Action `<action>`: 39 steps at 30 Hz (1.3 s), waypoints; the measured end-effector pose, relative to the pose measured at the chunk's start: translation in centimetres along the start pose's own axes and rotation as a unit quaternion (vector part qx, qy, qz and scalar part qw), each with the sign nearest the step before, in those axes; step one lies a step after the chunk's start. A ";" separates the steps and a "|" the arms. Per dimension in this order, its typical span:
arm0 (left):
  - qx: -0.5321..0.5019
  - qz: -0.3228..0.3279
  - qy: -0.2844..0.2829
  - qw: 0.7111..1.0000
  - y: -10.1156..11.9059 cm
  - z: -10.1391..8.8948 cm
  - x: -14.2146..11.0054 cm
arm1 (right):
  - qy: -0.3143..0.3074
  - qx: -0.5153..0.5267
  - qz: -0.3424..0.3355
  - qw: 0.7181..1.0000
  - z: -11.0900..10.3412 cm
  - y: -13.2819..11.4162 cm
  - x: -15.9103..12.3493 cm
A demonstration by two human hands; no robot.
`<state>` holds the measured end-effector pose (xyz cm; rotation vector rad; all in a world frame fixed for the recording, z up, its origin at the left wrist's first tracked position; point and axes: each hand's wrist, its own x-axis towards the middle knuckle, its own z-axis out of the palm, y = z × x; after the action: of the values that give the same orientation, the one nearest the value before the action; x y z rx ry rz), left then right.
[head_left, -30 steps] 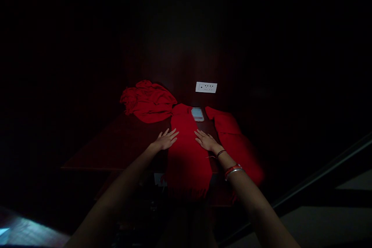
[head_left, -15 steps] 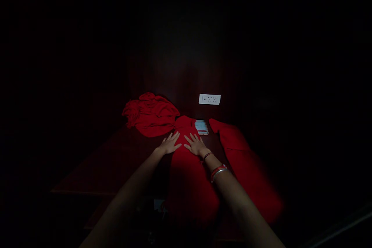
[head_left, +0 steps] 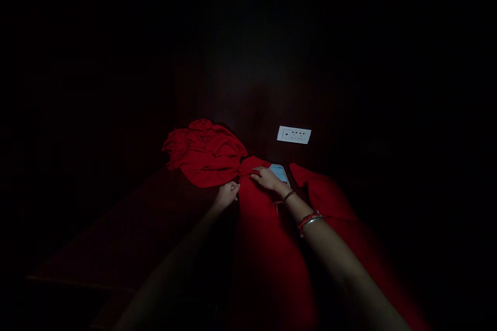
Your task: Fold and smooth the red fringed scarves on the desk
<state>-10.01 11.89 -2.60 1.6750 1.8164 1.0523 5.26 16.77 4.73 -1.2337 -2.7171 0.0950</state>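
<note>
- Dark reddish-brown tabletop: long red fabric strip, centre
- Left hand: fingers curled at its edge; right hand: fingers bent over it; grips indiscernible
- Apparent step: handling far end; next calls for steady pinch

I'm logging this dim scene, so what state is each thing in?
Left grip, fingers curled; hold unclear
Right grip, over the middle red cloth; hold unclear
Middle red cloth, laid out lengthwise
Left red cloth, bunched, fringed
Right red cloth, laid out, creased across
Phone, screen up, partly hidden
Wall socket, nothing plugged in
</note>
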 end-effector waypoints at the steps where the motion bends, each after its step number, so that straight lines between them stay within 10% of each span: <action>1: -0.004 -0.004 -0.012 1.000 0.1 0.1 -0.2 | -0.023 -0.003 -0.004 1.000 -0.3 -0.1 1.1; 11: -0.128 -0.114 -0.180 0.969 -0.5 0.8 -0.5 | -0.246 0.021 -0.037 0.968 0.3 0.1 8.1; 18: -0.149 -0.102 -0.141 0.974 -0.4 1.2 -0.4 | -0.306 0.046 -0.085 0.947 0.1 -0.3 8.6; 26: -0.113 -0.105 -0.118 0.981 -0.1 1.1 -0.7 | -0.193 -0.004 -0.057 0.980 0.3 -0.1 8.3; 39: -0.073 -0.125 -0.319 0.937 1.0 -1.1 -1.9 | -0.017 0.077 0.004 0.997 3.7 1.0 7.1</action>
<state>-9.92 9.73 -1.47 1.4231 1.4248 0.4409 0.80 22.82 1.80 -1.2100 -2.6759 0.3219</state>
